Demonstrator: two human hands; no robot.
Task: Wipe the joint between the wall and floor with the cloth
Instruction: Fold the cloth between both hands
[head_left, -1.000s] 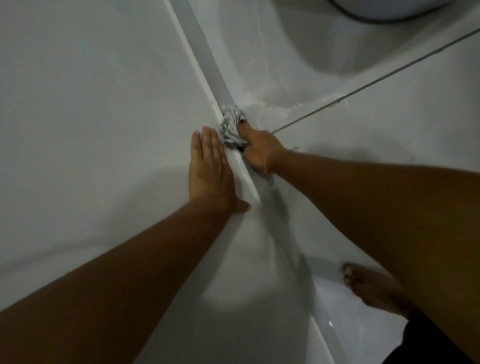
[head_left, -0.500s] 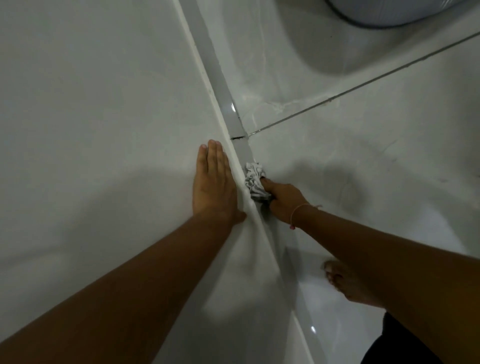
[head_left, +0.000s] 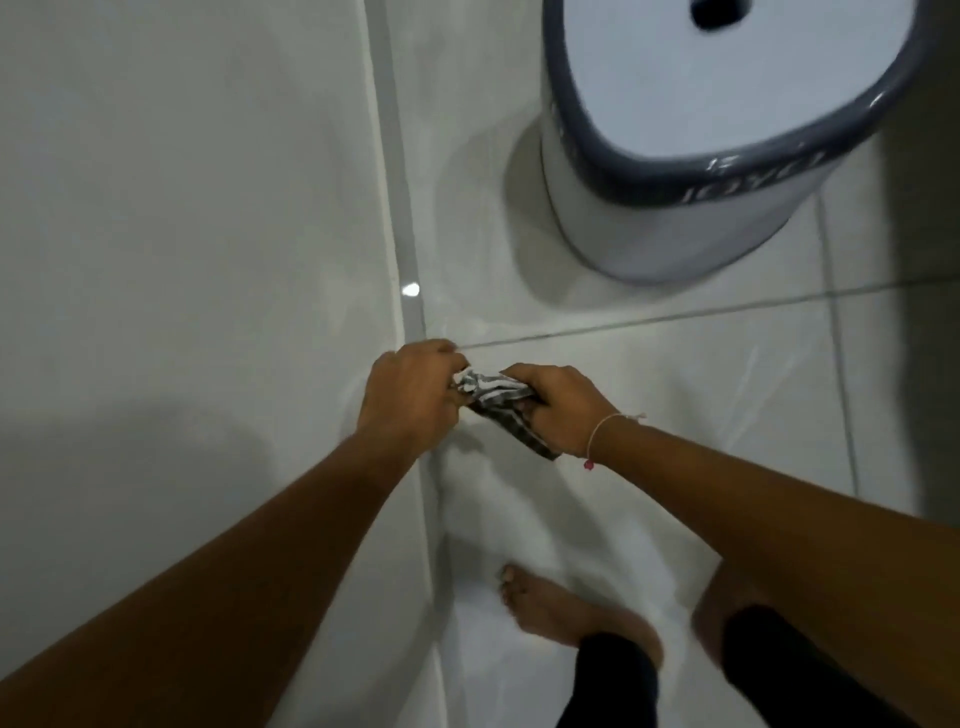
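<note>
Both the left hand (head_left: 410, 389) and right hand (head_left: 558, 408) are clamped on the striped cloth (head_left: 493, 397), bunched between them just right of the wall-floor joint (head_left: 410, 270), lifted off it. Refold to a clean pad, then press it firmly into the joint's far stretch toward the bin (head_left: 691, 156).
</note>
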